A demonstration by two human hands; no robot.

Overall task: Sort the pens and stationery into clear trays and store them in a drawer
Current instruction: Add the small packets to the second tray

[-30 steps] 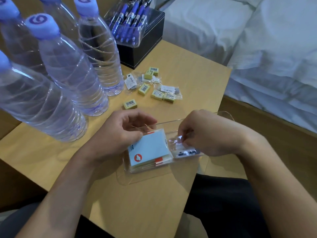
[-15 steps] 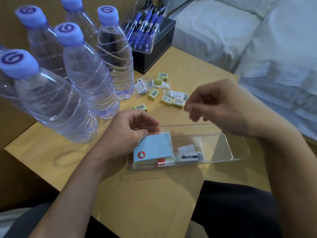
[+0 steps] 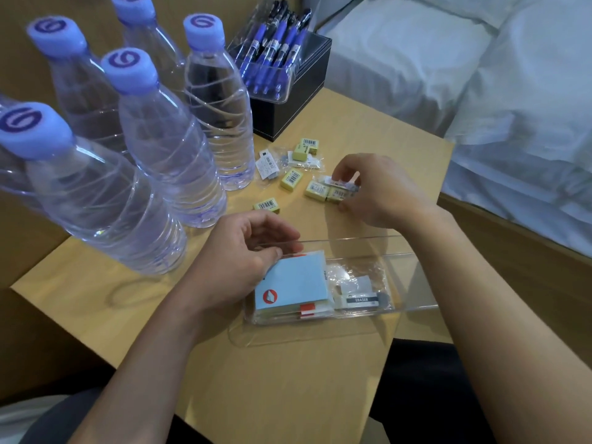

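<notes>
1. The clear tray [image 3: 413,280] sits on the table [image 3: 304,386] near its front edge, just ahead of the person.
2. In its left end lies a blue note pad [image 3: 294,280]. Just beside the pad lies a wrapped white eraser [image 3: 362,300].
3. The left grip [image 3: 243,264] is narrow and holds the clear tray at its left end. The thumb rests on the pad's upper corner and the fingers curl over the far wall.
4. The right grip [image 3: 378,193] is beyond the tray. Its thumb and fingers pinch a small wrapped packet [image 3: 340,184], which lies on the table.
5. Yellow erasers [image 3: 291,179] with barcode labels lie scattered around that packet, some touching it.
6. Blue pens [image 3: 272,56] fill a second clear holder on top of a black box [image 3: 298,110] at the back of the table.
7. Water bottles [image 3: 166,149] with blue caps stand at the left.
8. A bed [image 3: 480,91] with white bedding lies to the right.
</notes>
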